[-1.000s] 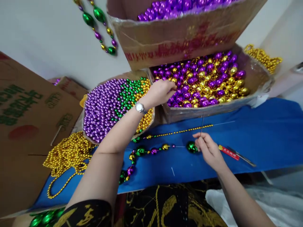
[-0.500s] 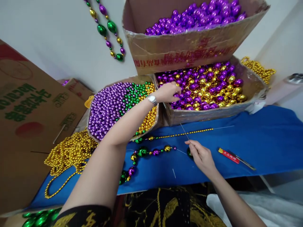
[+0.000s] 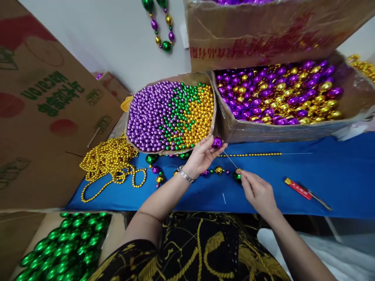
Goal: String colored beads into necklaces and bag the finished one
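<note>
While the purple bead sits pinched in the left hand's fingertips, the thin needle slants down and rightward from beside it to the right hand, whose thumb and fingers grip its lower end; whether its upper end is inside the bead I cannot tell; a green bead sits just below the right fingertips; beyond stand two bead-filled cartons, one left, one right.
</note>
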Action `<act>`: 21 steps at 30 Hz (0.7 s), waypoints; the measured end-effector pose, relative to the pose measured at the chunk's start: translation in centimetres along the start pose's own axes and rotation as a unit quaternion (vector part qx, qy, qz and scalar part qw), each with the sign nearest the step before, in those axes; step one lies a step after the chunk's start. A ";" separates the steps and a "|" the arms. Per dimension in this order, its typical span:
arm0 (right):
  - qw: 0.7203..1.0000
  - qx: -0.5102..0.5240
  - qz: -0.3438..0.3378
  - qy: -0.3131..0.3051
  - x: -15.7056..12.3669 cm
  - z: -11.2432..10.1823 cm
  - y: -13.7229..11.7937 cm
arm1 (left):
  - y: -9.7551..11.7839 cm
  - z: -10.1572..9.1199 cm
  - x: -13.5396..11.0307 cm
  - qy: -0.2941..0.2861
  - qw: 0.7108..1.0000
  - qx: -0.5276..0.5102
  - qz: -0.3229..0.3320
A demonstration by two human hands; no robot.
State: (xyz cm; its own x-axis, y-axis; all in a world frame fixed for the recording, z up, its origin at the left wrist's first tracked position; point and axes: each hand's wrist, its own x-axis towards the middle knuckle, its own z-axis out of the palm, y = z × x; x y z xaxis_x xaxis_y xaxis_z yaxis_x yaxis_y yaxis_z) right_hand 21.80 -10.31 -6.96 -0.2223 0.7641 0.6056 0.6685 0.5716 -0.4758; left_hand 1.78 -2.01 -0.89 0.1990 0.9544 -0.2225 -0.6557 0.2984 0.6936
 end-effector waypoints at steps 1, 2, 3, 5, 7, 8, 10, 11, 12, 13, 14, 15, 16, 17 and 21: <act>1.000 -0.008 -0.004 -0.006 -0.1 0.1 -0.1 | -0.2 -0.2 -0.2 0.009 1.000 -0.013 0.001; 1.000 -0.015 -0.008 -0.012 -0.2 0.2 -0.2 | -0.2 -0.2 -0.4 0.017 1.000 -0.023 0.004; 1.000 -0.022 -0.011 -0.019 -0.3 0.3 -0.2 | -0.3 -0.3 -0.5 0.023 0.999 -0.031 0.008; 0.999 -0.035 -0.020 -0.026 -0.4 0.4 -0.3 | -0.3 -0.3 -0.8 0.036 0.998 -0.041 0.020; 0.998 -0.047 -0.029 -0.025 -0.4 0.4 -0.3 | -0.3 -0.3 -0.9 0.042 0.998 -0.042 0.032; 0.998 -0.052 -0.032 -0.024 -0.4 0.4 -0.3 | -0.3 -0.4 -1.0 0.042 0.998 -0.043 0.036; 0.997 -0.061 -0.036 -0.026 -0.4 0.4 -0.3 | -0.2 -0.4 -1.1 0.038 0.998 -0.043 0.039; 0.997 -0.065 -0.038 -0.027 -0.3 0.4 -0.3 | -0.2 -0.5 -1.1 0.037 0.998 -0.042 0.040; 0.997 -0.068 -0.039 -0.027 -0.3 0.4 -0.4 | -0.2 -0.5 -1.2 0.035 0.998 -0.040 0.040; 0.996 -0.071 -0.040 -0.027 -0.2 0.4 -0.5 | -0.3 -0.4 -1.3 0.033 0.998 -0.036 0.041; 0.996 -0.073 -0.041 -0.026 -0.1 0.5 -0.6 | -0.4 -0.4 -1.5 0.030 0.998 -0.030 0.046; 0.996 -0.076 -0.041 -0.025 0.0 0.5 -0.8 | -0.7 -0.3 -1.6 0.027 0.998 -0.020 0.055; 0.996 -0.078 -0.038 -0.025 0.1 0.5 -1.0 | -0.9 -0.3 -1.8 0.023 0.997 -0.008 0.068; 0.996 -0.079 -0.033 -0.025 0.3 0.5 -1.2 | -1.2 -0.2 -2.0 0.019 0.996 0.006 0.082; 0.997 -0.067 -0.025 -0.021 0.6 0.5 -1.5 | -2.1 -0.3 -2.5 0.008 0.994 0.043 0.103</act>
State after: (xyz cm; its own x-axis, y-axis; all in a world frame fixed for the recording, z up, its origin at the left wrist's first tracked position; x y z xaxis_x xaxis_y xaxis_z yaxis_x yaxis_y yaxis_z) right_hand 20.31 -10.56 -6.26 -0.2853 0.7485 0.5987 0.7434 0.5671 -0.3547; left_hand 2.46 -5.00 -1.97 0.0549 0.9952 -0.0811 -0.6168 0.0977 0.7811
